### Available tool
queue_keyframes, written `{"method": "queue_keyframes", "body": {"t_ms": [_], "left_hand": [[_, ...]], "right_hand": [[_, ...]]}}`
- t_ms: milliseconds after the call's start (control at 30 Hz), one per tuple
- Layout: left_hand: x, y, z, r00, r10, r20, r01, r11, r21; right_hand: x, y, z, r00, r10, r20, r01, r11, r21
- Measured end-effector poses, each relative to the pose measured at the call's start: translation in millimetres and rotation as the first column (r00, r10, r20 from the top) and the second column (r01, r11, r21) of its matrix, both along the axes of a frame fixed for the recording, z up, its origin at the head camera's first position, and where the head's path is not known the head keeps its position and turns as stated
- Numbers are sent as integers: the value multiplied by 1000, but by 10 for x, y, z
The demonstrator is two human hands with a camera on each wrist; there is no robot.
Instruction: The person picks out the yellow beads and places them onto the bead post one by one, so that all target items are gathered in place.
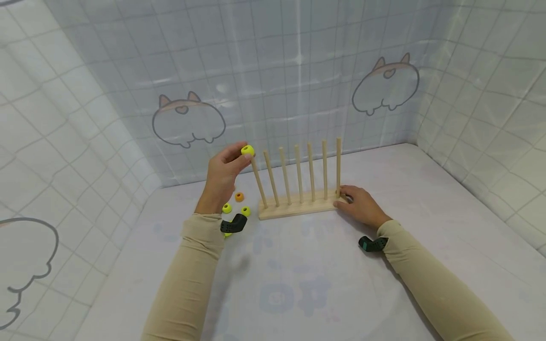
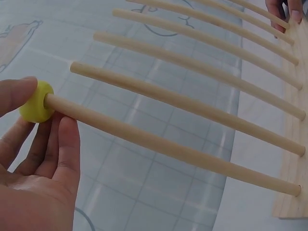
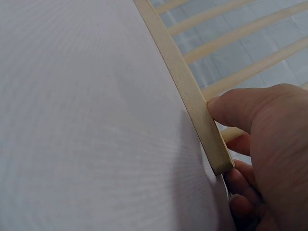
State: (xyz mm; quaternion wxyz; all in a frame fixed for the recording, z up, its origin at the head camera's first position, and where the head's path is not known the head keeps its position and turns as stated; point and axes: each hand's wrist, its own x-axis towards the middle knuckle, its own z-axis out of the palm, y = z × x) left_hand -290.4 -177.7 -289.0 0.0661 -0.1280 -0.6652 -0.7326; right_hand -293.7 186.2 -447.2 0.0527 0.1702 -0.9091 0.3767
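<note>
Pinching the yellow bead [image 2: 36,108] by its sides, my left hand [image 1: 222,171] has it at the tip of the leftmost dowel [image 2: 168,144]; it looks light, smooth and hard, best held around the outside. Farther right, my right hand [image 1: 361,207] grips the wooden base [image 1: 298,209] at its end, which seems stiff enough for firm pressure.

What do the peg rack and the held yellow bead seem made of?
Peg rack: apparently bare wood, pale and matte, faint grain on its base. Yellow bead: smooth, evenly coloured, perhaps painted wood or plastic; I can't tell which.
</note>
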Motion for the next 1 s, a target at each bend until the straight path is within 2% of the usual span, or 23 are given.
{"method": "queue_keyframes", "body": {"t_ms": [167,433,800,1000], "left_hand": [[-4,-2,1,1000,-1,7,1,1000,-15],[2,-14,-10,1000,-6,-28,3,996,-86],[-11,-1,-22,999,0,-52,-4,996,-89],[-9,-13,-49,998,14,-68,-22,992,-123]], "right_hand": [[8,-1,-2,1000,-4,9,4,1000,6],[7,-8,30,1000,-1,8,1,1000,-9],[26,-1,40,1000,-8,13,8,1000,0],[40,-14,38,999,-22,32,22,1000,2]]}}
